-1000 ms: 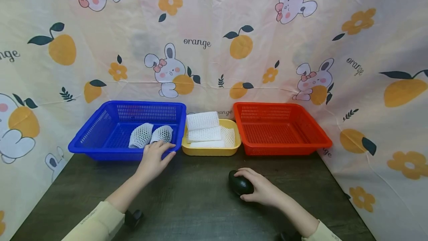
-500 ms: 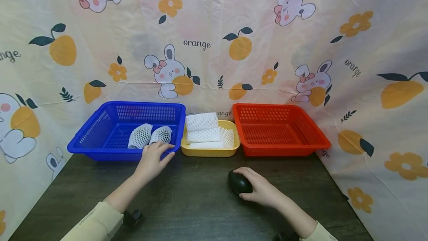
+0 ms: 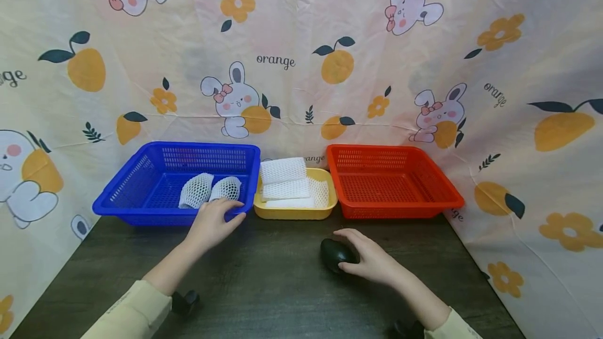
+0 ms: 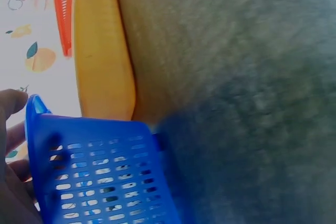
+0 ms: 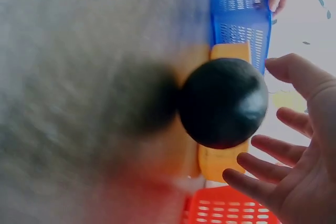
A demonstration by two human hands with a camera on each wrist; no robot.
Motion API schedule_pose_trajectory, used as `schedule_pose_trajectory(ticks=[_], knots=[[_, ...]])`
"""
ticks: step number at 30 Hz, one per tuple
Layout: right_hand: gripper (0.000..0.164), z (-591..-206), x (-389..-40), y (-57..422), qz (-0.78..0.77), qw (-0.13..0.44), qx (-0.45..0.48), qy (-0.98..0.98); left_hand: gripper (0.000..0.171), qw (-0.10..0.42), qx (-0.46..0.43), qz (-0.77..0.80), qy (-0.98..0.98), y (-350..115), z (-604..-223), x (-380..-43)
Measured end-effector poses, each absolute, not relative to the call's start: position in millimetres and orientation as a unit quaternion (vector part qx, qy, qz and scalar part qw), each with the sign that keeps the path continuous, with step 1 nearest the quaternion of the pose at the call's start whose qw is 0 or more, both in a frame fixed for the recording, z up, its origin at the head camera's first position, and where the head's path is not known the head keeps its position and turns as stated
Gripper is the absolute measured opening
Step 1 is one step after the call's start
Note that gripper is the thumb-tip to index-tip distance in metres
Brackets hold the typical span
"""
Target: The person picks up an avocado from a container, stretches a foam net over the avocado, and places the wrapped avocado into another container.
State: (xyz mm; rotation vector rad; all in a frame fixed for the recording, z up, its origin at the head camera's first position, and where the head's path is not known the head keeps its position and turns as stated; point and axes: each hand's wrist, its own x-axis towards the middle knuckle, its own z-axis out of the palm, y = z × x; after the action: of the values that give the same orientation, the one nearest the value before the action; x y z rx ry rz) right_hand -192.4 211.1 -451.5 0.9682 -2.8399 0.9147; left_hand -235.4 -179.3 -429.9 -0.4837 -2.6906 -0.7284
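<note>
A dark green, egg-shaped avocado (image 3: 335, 255) lies on the table in front of the yellow tray. My right hand (image 3: 369, 259) is just behind it on the right, its fingers and thumb spread wide; the right wrist view shows a gap between the avocado (image 5: 223, 103) and the fingers. At the front right corner of the blue basket (image 3: 141, 213), my left hand (image 3: 214, 224) rests at the rim with relaxed fingers and thumb apart. Two rounded pieces in white foam nets (image 3: 197, 191) sit inside that basket, just beyond the left fingers.
Folded white foam nets (image 3: 285, 179) are stacked in a yellow tray (image 3: 297, 214) between the baskets. To its right stands a red basket (image 3: 400, 212). A printed cloth (image 3: 292, 25) hangs close behind all three containers. The dark wooden table (image 3: 264, 286) stretches out in front.
My right hand has loosened from the avocado, its fingers lifting and spreading off it. The avocado lies in about the same spot. My left hand has hardly moved.
</note>
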Motion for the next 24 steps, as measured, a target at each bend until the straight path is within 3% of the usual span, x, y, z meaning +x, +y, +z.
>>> schedule_pose_trajectory(ticks=[8, 14, 24], knots=[[0.054, -438.1, -206.4, 217.8, 0.311, 0.029, 0.316, -0.896, 0.027, 0.119, -0.152, -0.285, -0.939, -179.3, -418.0, -240.4], [0.044, -419.3, -217.6, 214.8, 0.331, 0.047, 0.298, -0.894, 0.022, 0.140, -0.137, -0.312, -0.930, -170.7, -402.8, -248.3], [0.033, -394.4, -252.1, 197.3, 0.418, 0.027, 0.200, -0.886, 0.036, 0.100, -0.101, -0.416, -0.898, -143.7, -378.2, -271.1]])
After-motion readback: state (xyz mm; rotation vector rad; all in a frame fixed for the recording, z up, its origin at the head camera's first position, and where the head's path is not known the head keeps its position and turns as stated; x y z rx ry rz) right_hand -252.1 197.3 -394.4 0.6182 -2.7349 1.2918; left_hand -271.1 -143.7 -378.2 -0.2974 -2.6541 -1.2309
